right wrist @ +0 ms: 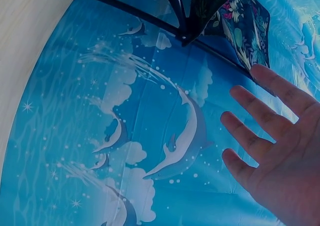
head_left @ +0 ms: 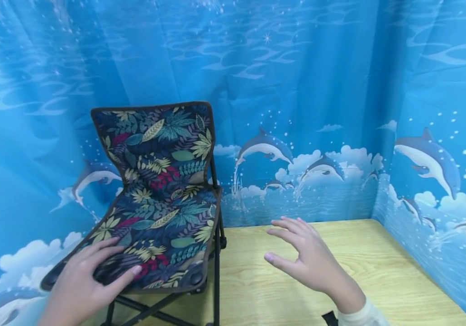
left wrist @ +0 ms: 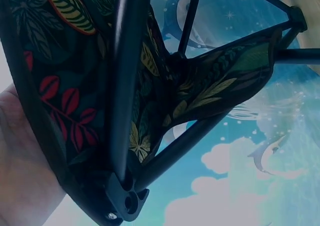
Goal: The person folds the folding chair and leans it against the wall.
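Observation:
A folding chair [head_left: 168,199] with dark leaf-patterned fabric stands unfolded at the left of the head view. My left hand [head_left: 80,276] lies over the front left part of its seat, fingers spread and slightly bent. Seen from below in the left wrist view, the palm [left wrist: 25,161] is by the edge of the seat fabric [left wrist: 45,131], near a dark frame tube [left wrist: 127,85] and its corner joint; the fingers are hidden there. To the right of the chair, my right hand [head_left: 308,258] hovers with fingers extended and holds nothing.
Blue curtains [head_left: 298,99] printed with dolphins and clouds hang behind the chair and along both sides. Underneath is a light wood-grain surface [head_left: 282,294]. Crossed dark legs [head_left: 151,310] support the chair below its seat. A pale sleeve [head_left: 361,314] covers my right wrist.

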Demonstrator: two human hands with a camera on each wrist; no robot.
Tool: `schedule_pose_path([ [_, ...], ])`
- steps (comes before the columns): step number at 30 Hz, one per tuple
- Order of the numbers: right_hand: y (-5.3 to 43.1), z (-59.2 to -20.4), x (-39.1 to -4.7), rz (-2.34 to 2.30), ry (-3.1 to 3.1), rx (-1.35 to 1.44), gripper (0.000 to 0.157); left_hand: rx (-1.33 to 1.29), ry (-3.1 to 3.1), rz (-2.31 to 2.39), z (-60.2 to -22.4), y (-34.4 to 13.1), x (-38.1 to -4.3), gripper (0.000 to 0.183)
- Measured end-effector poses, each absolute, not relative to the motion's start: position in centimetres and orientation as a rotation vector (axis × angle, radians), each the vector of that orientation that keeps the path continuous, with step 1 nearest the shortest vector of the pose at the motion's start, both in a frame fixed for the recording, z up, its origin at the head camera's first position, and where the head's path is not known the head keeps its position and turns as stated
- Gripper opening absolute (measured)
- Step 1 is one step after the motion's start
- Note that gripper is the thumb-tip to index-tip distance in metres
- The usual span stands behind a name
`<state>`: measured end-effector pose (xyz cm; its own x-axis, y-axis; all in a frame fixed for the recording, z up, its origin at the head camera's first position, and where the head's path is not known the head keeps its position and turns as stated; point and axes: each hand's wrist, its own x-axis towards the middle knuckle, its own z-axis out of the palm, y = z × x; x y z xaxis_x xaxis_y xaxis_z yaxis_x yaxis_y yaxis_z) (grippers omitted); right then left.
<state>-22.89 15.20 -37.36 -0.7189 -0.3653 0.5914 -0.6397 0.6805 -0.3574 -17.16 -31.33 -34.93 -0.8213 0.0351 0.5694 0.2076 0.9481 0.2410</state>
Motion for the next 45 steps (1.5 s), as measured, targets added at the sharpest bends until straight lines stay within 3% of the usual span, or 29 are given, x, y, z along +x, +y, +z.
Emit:
schedule_pose_path([
  [15,13.1,-36.8,-22.4,0.799,-2.417,0.822,0.049,-0.121,-2.507,-0.368,-35.1,-32.5,-16.6,0.068],
  [45,9.5,-36.0,-21.4,0.817,-2.369,0.961,0.050,-0.151,-2.344,-0.405,-36.4,-34.8,-15.8,0.052],
])
